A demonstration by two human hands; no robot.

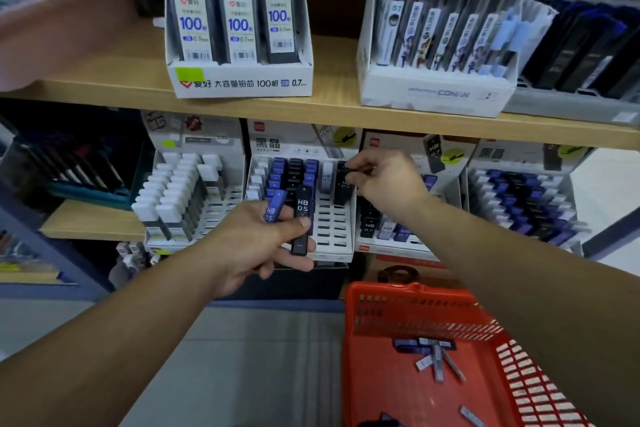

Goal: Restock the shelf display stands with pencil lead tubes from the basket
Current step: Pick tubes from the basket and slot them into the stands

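A: Head view: the right hand [381,184] pinches a black tube [343,194] over a display stand [332,222] slot. Advice?

B: Hold it upright, push straight down. The left hand [256,243], lower-left of it, grips two spare tubes [302,218]; the basket [381,319] stands below.

Bright even indoor light — soft shadows under shelf [346,111]; wide-angle bending, blur at edges.
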